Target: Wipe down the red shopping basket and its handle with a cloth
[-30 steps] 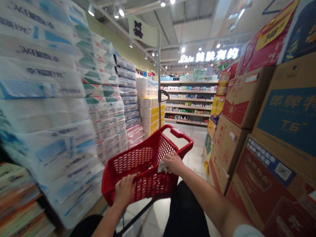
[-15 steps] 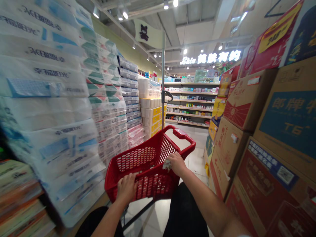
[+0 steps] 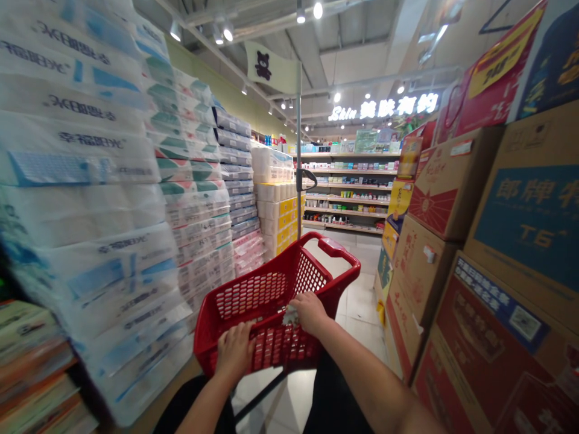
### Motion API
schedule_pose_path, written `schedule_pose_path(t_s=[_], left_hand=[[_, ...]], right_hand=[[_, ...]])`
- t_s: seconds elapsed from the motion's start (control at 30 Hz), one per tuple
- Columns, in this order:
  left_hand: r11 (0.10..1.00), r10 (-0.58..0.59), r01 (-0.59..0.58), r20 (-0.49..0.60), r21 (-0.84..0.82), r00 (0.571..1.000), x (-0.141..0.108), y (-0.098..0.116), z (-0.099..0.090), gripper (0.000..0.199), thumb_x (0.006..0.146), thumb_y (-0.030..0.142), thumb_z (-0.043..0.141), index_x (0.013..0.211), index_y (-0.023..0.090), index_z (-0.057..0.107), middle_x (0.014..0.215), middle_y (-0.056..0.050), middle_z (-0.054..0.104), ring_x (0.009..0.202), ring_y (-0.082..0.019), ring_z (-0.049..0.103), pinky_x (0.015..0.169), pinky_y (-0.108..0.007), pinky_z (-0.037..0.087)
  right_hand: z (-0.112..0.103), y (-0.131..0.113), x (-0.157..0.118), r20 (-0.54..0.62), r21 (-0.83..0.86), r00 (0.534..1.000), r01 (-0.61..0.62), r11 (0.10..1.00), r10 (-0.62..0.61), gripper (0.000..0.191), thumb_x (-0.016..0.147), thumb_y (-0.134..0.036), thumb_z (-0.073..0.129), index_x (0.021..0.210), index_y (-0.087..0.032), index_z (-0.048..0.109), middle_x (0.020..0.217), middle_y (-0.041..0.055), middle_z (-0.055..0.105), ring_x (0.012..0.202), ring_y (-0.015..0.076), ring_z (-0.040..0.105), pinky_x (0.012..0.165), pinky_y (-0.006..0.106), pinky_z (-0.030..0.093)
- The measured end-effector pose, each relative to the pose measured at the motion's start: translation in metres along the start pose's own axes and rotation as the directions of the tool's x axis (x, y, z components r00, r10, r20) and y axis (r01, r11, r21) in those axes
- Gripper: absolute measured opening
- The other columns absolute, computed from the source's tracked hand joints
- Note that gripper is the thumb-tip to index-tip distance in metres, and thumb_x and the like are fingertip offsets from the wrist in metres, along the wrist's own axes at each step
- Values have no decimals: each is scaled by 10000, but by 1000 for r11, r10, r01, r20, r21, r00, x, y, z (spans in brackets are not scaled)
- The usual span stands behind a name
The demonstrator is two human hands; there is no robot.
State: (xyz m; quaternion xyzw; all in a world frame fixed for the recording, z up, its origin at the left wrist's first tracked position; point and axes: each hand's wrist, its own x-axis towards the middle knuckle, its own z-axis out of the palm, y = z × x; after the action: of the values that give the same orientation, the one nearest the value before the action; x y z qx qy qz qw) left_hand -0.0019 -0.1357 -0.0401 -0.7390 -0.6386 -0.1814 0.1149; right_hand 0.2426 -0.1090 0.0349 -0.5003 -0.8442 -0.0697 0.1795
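One red cart [image 3: 271, 337] stands between tissue packs [image 3: 122, 238] and boxes [image 3: 416, 265], its long axis slanting away rightward, its one handle [image 3: 333, 248] at the far end. The left hand's [image 3: 235, 351] fingers curl over the near rim [image 3: 270, 322]; the right hand's [image 3: 309, 312] pinch one crumpled wad [image 3: 290, 316].

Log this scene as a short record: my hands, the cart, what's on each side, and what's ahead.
Left hand: fingers over the near rim of the red basket; hand
Right hand: at the same rim, holding a crumpled pale wad; hand; material unclear
Cart: red perforated basket on a dark frame
Left side: stacked wrapped packs
Right side: stacked cartons
Ahead: stocked shelves, lit sign above, bear flag on a pole
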Motion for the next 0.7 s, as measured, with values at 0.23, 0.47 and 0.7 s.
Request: schedule_pose_path(t_s=[0.23, 0.47, 0.7], left_hand=[[1000, -8, 8, 6, 20, 1000, -7, -5, -3, 377, 886, 260, 412, 1236, 211, 544, 1221, -89, 585, 1127, -220, 485, 1013, -385, 256], [999, -28, 28, 7, 37, 1000, -14, -11, -9, 396, 856, 178, 428, 1230, 206, 556, 1246, -79, 587, 1143, -215, 483, 1014, -384, 260], [999, -20, 20, -5, 41, 1000, -19, -20, -4, 408, 845, 169, 429, 1231, 206, 557, 1255, -80, 584, 1149, -218, 479, 1032, -386, 240]], right_hand=[[4, -10, 2, 24, -30, 999, -24, 999, 25, 175, 792, -195, 571, 950, -208, 647, 953, 53, 615, 929, 203, 521, 854, 325, 328], [2, -24, -8, 49, -56, 999, 8, 998, -5, 211, 807, -194, 562, 1010, -202, 618, 1001, 63, 606, 965, 221, 517, 887, 347, 325], [0, -36, -14, 73, -89, 997, 23, 996, -16, 239, 840, -183, 522, 1067, -216, 590, 1024, 63, 597, 980, 218, 515, 881, 344, 338]])
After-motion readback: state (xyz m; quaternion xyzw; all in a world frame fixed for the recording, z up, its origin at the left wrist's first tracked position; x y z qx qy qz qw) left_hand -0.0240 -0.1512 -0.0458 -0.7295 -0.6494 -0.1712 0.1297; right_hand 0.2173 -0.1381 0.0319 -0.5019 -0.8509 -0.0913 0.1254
